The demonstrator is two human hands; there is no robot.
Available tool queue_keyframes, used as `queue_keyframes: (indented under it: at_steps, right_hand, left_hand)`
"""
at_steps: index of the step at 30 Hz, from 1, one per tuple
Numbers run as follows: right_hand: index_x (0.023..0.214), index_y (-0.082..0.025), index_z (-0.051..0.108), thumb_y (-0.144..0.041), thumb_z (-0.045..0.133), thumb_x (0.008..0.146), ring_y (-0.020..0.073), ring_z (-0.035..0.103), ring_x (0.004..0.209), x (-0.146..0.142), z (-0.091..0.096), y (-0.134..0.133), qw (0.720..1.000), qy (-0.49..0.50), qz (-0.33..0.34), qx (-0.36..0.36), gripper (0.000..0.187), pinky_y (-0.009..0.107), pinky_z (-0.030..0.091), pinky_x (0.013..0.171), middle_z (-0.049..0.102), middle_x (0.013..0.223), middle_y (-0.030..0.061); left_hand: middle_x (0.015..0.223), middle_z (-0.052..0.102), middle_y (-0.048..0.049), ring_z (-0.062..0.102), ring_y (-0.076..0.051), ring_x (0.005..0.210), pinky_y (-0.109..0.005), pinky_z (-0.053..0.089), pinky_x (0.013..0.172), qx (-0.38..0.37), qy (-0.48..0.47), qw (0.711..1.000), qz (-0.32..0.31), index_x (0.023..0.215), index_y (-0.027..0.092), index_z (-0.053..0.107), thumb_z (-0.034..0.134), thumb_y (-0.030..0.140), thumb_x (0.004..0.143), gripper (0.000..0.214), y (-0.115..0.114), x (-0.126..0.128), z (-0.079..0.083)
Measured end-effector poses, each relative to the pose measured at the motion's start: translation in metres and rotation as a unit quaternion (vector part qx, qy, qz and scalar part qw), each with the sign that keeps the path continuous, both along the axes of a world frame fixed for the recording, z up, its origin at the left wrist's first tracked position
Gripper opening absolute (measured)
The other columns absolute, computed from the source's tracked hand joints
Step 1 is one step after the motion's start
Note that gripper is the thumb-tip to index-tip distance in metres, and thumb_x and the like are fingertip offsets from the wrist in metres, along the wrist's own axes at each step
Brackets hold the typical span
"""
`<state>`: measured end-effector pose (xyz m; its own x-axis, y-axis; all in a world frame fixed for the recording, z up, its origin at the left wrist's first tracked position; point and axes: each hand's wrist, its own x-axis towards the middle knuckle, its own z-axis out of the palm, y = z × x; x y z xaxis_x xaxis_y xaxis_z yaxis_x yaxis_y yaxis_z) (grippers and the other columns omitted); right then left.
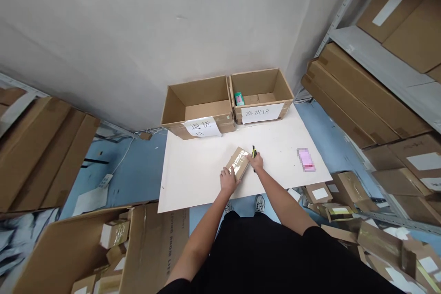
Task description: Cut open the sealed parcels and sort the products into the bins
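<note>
Parcel: a small taped cardboard parcel (237,163) lay slantwise on the white tabletop (193,174), near its front edge and well apart from the boxes at the back.
Left hand: the left hand (228,179) gripped the parcel's near end and pinned it to the tabletop.
Right hand: the right hand (257,161) was clenched round a yellow-and-black utility knife (254,151) at the parcel's far right corner; the blade tip was too small to make out.
Step in hand: it looked like the knife being set to the glossy tape.
Doing it well: a shallow blade would likely be best, run along the tape seam and away from the holding hand. The left fingers were best kept behind the cut line, with enough downward pressure that the parcel could not swivel.
Risk: the slick tape could let the blade skid toward the left hand.
Around: two open labelled cartons, left (206,109) and right (275,83), the right holding a green tube (239,98); a pink item (306,159) lay off to the right.
</note>
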<state>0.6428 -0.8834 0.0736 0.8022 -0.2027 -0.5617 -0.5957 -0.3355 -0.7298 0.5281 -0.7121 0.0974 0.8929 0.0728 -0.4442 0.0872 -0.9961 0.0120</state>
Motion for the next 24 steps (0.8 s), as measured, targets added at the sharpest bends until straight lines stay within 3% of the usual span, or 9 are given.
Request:
queue_keyframes:
  at_steps: [2, 4, 8, 10, 13, 16, 21, 24]
  right_hand:
    - [0.096, -0.027, 0.048, -0.052, 0.07, 0.092, 0.02, 0.072, 0.074, 0.012, 0.008, 0.01, 0.997, 0.01, 0.006, 0.083, 0.034, 0.026, 0.055, 0.062, 0.071, 0.083, 0.0021]
    - [0.095, -0.026, 0.047, -0.055, 0.06, 0.099, 0.0197, 0.073, 0.07, 0.013, 0.013, 0.017, 0.987, 0.024, 0.015, 0.161, 0.032, 0.028, 0.057, 0.063, 0.071, 0.081, 0.003]
    - [0.093, -0.025, 0.049, -0.056, 0.056, 0.102, 0.0216, 0.078, 0.079, -0.011, 0.009, 0.024, 0.959, 0.052, -0.015, 0.278, 0.032, 0.032, 0.061, 0.068, 0.075, 0.092, 0.0086]
    - [0.093, -0.025, 0.052, -0.054, 0.057, 0.102, 0.0211, 0.077, 0.08, -0.028, 0.001, 0.035, 0.96, 0.051, -0.047, 0.27, 0.031, 0.03, 0.061, 0.067, 0.075, 0.092, 0.0081]
    - [0.089, -0.024, 0.055, -0.053, 0.06, 0.099, 0.0203, 0.073, 0.073, -0.048, -0.014, 0.066, 0.973, 0.05, -0.038, 0.222, 0.031, 0.029, 0.059, 0.062, 0.073, 0.084, 0.0055]
    - [0.086, -0.025, 0.057, -0.06, 0.062, 0.097, 0.0221, 0.072, 0.072, -0.058, -0.019, 0.104, 0.979, 0.035, -0.01, 0.203, 0.037, 0.031, 0.06, 0.062, 0.071, 0.08, 0.0054]
    - [0.098, -0.025, 0.063, -0.064, 0.062, 0.096, 0.0233, 0.075, 0.085, -0.047, 0.003, 0.127, 0.983, -0.005, -0.022, 0.18, 0.039, 0.03, 0.061, 0.07, 0.076, 0.091, 0.0057]
    - [0.101, -0.024, 0.065, -0.057, 0.064, 0.097, 0.0226, 0.076, 0.089, -0.034, 0.025, 0.128, 0.98, -0.006, 0.016, 0.197, 0.034, 0.03, 0.062, 0.074, 0.079, 0.097, 0.0066]
  left_hand:
    - [0.165, 0.034, -0.0383, 0.041, -0.054, 0.147, -0.065, 0.036, 0.116, 0.012, 0.006, 0.999, 0.032, 0.168, 0.004, 0.025, 0.057, 0.06, 0.096, 0.098, -0.007, -0.004, -0.003]
    - [0.163, 0.035, -0.0405, 0.044, -0.054, 0.146, -0.063, 0.039, 0.114, 0.0, 0.021, 0.998, 0.052, 0.167, 0.001, 0.026, 0.055, 0.06, 0.096, 0.097, 0.004, 0.002, -0.001]
    - [0.162, 0.047, -0.0282, 0.056, -0.041, 0.141, -0.046, 0.049, 0.108, -0.11, 0.078, 0.987, 0.089, 0.167, 0.013, 0.032, 0.047, 0.064, 0.099, 0.086, 0.079, 0.021, 0.012]
    - [0.156, 0.056, -0.0227, 0.063, -0.034, 0.136, -0.041, 0.052, 0.103, -0.135, 0.104, 0.977, 0.131, 0.166, 0.017, 0.032, 0.04, 0.053, 0.104, 0.073, 0.121, 0.027, 0.014]
    - [0.166, 0.042, -0.0239, 0.06, -0.031, 0.14, -0.037, 0.051, 0.107, -0.139, 0.099, 0.973, 0.154, 0.166, 0.015, 0.03, 0.046, 0.041, 0.102, 0.071, 0.156, 0.027, 0.01]
    - [0.174, 0.025, -0.0241, 0.06, -0.03, 0.14, -0.035, 0.048, 0.111, -0.16, 0.087, 0.973, 0.145, 0.166, 0.015, 0.029, 0.049, 0.038, 0.101, 0.072, 0.155, 0.02, 0.001]
    - [0.16, 0.046, -0.0244, 0.064, -0.031, 0.133, -0.036, 0.051, 0.108, -0.196, 0.074, 0.972, 0.108, 0.167, 0.01, 0.027, 0.047, 0.034, 0.102, 0.073, 0.13, -0.011, -0.013]
    - [0.154, 0.055, -0.0207, 0.064, -0.028, 0.134, -0.032, 0.051, 0.108, -0.22, 0.084, 0.965, 0.112, 0.165, 0.011, 0.034, 0.05, 0.035, 0.101, 0.07, 0.143, -0.03, -0.018]
